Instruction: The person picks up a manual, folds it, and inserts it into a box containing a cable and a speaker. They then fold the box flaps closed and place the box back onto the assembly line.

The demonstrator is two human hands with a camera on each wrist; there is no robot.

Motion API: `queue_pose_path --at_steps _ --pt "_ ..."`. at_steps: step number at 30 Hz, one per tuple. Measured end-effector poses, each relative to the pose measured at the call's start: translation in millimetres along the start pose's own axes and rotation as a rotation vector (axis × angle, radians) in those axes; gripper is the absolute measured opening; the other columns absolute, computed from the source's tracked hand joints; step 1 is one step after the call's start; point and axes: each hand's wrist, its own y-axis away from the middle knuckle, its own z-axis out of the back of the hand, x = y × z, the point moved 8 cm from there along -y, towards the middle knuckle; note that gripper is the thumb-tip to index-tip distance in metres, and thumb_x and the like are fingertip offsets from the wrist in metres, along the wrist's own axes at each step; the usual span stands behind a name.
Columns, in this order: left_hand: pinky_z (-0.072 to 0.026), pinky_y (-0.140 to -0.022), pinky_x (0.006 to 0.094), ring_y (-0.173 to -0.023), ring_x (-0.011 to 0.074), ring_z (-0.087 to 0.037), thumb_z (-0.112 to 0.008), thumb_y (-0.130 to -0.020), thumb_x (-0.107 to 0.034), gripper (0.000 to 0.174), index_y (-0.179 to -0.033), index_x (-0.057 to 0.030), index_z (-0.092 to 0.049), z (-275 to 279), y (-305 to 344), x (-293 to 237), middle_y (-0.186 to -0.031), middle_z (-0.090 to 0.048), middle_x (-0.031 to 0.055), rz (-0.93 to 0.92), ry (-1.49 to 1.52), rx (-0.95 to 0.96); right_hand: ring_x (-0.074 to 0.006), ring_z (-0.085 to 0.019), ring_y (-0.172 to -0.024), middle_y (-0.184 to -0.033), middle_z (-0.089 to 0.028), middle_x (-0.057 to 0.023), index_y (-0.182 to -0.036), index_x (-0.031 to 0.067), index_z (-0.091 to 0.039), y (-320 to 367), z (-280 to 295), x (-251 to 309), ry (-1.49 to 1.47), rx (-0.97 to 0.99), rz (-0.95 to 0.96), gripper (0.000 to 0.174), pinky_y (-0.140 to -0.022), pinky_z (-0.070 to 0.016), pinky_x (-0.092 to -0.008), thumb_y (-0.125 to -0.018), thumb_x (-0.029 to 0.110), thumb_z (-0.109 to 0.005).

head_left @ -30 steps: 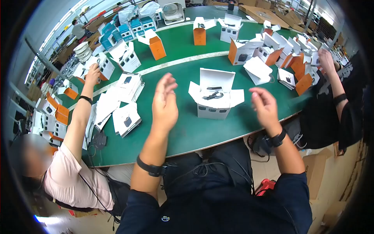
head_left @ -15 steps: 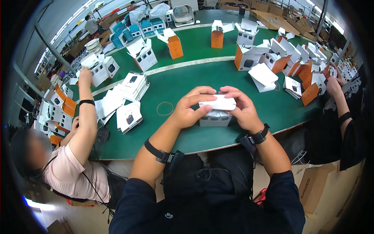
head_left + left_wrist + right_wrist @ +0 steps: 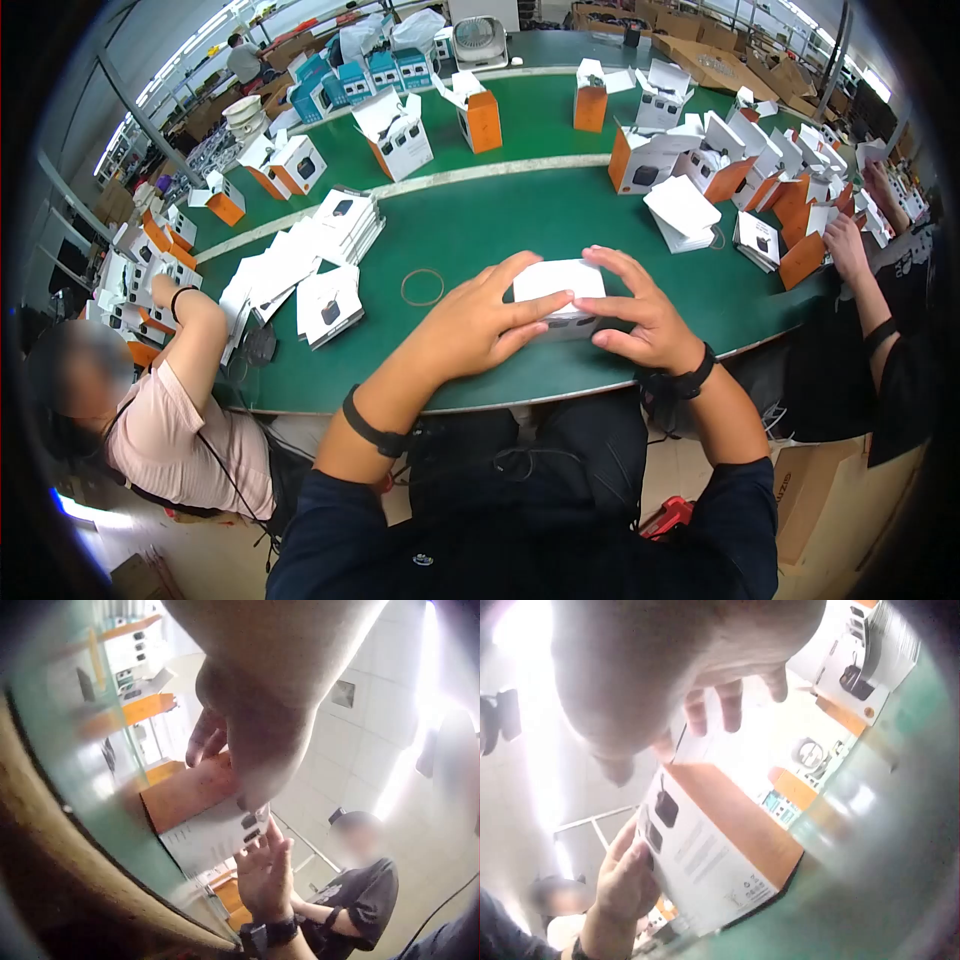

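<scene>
A green table (image 3: 470,215) fills the middle, pale floor (image 3: 668,468) lower right; left wrist view, strip light (image 3: 428,675) glowing upper right.

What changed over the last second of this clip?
The left hand and right hand came inward onto the box, its raised lid now folded down. The neighbour in pink drew an arm back. The booklets stayed piled.

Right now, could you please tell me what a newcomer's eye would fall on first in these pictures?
Probably the white-topped box near the front edge of the green table, with the left hand and right hand touching it from either side. After that, perhaps the crowd of open orange-and-white boxes on the right, or the teal boxes at the far left.
</scene>
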Motion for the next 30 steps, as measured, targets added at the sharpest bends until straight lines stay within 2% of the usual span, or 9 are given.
queue_pose_path --at_steps 1,5,9,15,18,21,24,26,30 --pt "-0.0475 -0.104 0.0405 -0.125 0.0371 -0.059 -0.075 -0.09 -0.023 0.045 -0.134 -0.0193 -0.069 -1.4 -6.3 3.1 -0.145 -0.051 0.0194 -0.013 -0.013 -0.005 -0.0383 -0.048 -0.14 -0.146 -0.055 -0.0182 -0.127 0.0118 -0.07 -2.4 7.6 -5.0 0.114 0.042 -0.033 0.045 -0.115 -0.0364 -0.0519 -0.084 0.017 -0.079" --pt "-0.0494 -0.095 0.0346 -0.114 0.0267 -0.059 -0.073 -0.095 -0.022 0.047 -0.139 -0.0092 -0.064 -2.0 -40.5 83.4 -0.125 -0.056 0.0155 0.356 0.297 -0.278 -0.0429 -0.049 -0.137 -0.139 -0.061 -0.0227 -0.13 0.0026 -0.065 23.3 91.0 -105.2 0.28 -0.475 -0.46 0.053 -0.114 -0.0396 -0.0442 -0.085 0.027 -0.081" --pt "-0.0526 -0.09 0.0369 -0.096 0.0271 -0.064 -0.074 -0.091 -0.026 0.048 -0.133 -0.0025 -0.064 5.5 -120.8 159.8 -0.121 -0.055 0.0203 0.492 0.072 -0.476 -0.0425 -0.049 -0.136 -0.138 -0.062 -0.0221 -0.115 0.0056 -0.074 64.8 91.6 -204.7 0.547 -0.424 -0.601 0.05 -0.115 -0.038 -0.0491 -0.076 0.034 -0.088" --pt "-0.0506 -0.098 0.0421 -0.111 0.0387 -0.062 -0.074 -0.091 -0.031 0.053 -0.134 -0.0039 -0.063 -14.7 -212.4 234.1 -0.126 -0.057 0.0232 0.549 -0.084 -0.546 -0.0397 -0.047 -0.139 -0.137 -0.063 -0.0187 -0.104 0.0113 -0.078 67.6 93.3 -202.8 0.337 -0.525 -0.652 0.037 -0.115 -0.0372 -0.0484 -0.075 0.031 -0.088" --pt "-0.0534 -0.095 0.0464 -0.118 0.0421 -0.061 -0.071 -0.092 -0.035 0.052 -0.136 -0.0103 -0.062 -21.1 -233.3 222.5 -0.136 -0.055 0.0223 0.279 -0.492 -0.524 -0.0399 -0.047 -0.139 -0.138 -0.063 -0.0189 -0.105 0.0109 -0.078 67.9 96.5 -201.2 0.338 -0.498 -0.689 0.036 -0.115 -0.0376 -0.0478 -0.075 0.029 -0.088" --pt "-0.0569 -0.087 0.05 -0.104 0.042 -0.068 -0.062 -0.096 -0.031 0.06 -0.152 -0.0193 -0.045 8.9 -227.4 204.3 -0.147 -0.048 0.0213 0.522 -0.452 -0.548 -0.04 -0.046 -0.141 -0.139 -0.062 -0.0198 -0.106 0.0102 -0.078 70.3 103.0 -203.0 0.193 -0.548 -0.7 0.036 -0.115 -0.0368 -0.0474 -0.076 0.028 -0.088" --pt "-0.0552 -0.088 0.0487 -0.099 0.0417 -0.069 -0.062 -0.096 -0.031 0.047 -0.14 -0.014 -0.056 15.3 -228.7 259.4 -0.139 -0.057 0.0212 0.423 -0.485 -0.56 -0.0412 -0.042 -0.145 -0.141 -0.061 -0.0216 -0.111 0.0092 -0.077 69.7 104.6 -205.0 0.038 -0.561 -0.701 0.041 -0.118 -0.0333 -0.0483 -0.077 0.028 -0.087" --pt "-0.0544 -0.083 0.0451 -0.096 0.0384 -0.071 -0.062 -0.098 -0.026 0.03 -0.12 -0.0062 -0.065 7.2 -233.8 276.5 -0.11 -0.071 0.0209 0.5 -0.293 -0.31 -0.0415 -0.04 -0.145 -0.141 -0.061 -0.0216 -0.113 0.0094 -0.076 70.2 102.8 -205.3 0.068 -0.543 -0.709 0.042 -0.118 -0.0331 -0.0485 -0.077 0.028 -0.087" --pt "-0.0536 -0.075 0.0397 -0.083 0.0294 -0.07 -0.059 -0.101 -0.015 0.016 -0.107 -0.0024 -0.066 24.2 -222.6 241.7 -0.093 -0.073 0.0167 0.335 -0.276 -0.535 -0.0421 -0.038 -0.147 -0.143 -0.06 -0.0214 -0.116 0.0094 -0.075 74.1 100.3 -211.8 0.124 -0.497 -0.687 0.046 -0.118 -0.0325 -0.0492 -0.077 0.032 -0.087"
